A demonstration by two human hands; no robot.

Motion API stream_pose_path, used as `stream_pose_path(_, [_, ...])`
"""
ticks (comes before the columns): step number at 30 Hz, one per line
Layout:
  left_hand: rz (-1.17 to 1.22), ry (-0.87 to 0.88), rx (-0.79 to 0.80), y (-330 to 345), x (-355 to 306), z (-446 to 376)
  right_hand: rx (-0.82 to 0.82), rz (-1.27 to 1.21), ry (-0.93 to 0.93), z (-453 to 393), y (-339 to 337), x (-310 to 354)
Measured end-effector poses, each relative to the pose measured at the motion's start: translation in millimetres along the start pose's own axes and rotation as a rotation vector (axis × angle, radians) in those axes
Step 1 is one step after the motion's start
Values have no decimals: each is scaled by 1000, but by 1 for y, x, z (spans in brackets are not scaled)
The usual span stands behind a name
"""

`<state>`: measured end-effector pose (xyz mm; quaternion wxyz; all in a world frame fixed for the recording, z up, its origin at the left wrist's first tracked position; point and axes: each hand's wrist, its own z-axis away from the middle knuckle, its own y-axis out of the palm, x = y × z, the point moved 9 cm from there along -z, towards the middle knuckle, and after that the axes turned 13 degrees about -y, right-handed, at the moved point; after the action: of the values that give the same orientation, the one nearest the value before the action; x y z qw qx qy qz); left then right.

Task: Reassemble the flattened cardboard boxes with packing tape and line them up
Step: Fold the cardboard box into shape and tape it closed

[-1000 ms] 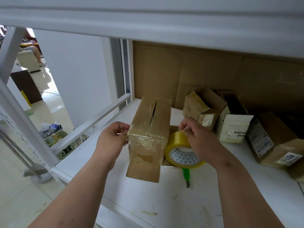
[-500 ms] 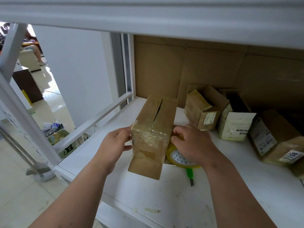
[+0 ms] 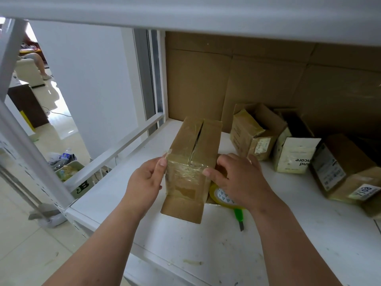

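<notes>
A brown cardboard box [image 3: 190,162] stands on the white shelf [image 3: 226,244], its top flaps closed with a slit between them and clear tape shining across its near end. My left hand [image 3: 146,180] grips the box's left near edge, thumb on the taped face. My right hand [image 3: 239,180] presses its fingers against the box's right near corner. A yellow roll of packing tape [image 3: 221,198] lies on the shelf under my right hand, partly hidden by it. A green cutter [image 3: 239,216] lies just in front of the roll.
Three other small boxes stand at the back right: a brown one [image 3: 253,133], a pale printed one [image 3: 294,153] and a labelled one [image 3: 346,172]. Flat cardboard sheets [image 3: 268,83] line the back. A shelf board [image 3: 185,13] hangs overhead. A rail [image 3: 115,153] bounds the left side.
My right hand has lowered the tape roll onto the shelf and moved onto the box's right corner. My left hand has shifted forward onto the taped edge.
</notes>
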<state>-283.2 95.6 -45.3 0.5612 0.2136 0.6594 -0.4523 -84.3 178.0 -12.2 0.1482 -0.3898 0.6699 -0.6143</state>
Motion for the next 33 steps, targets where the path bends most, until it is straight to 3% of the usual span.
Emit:
stream_pose_path(6, [-212,134,-233,-1,-9,0,-89,56,23,-4,-4,1])
stream_pose_path(9, [-246,126,-261,-2,-17,3,-92,94,42,-6,-4,4])
stream_pose_path(13, [-504,281,-252,5,-40,10,-121,109,70,-6,-3,7])
stream_pose_path(20, [-338,225,-108,-4,-43,2,-92,100,101,-2,-2,7])
stream_pose_path(25, [-430,175,-132,-1,-50,-5,-107,183,213,-4,-1,12])
stream_pose_path(33, [-346,388,-162,-4,-42,-5,-62,158,176,-5,1,14])
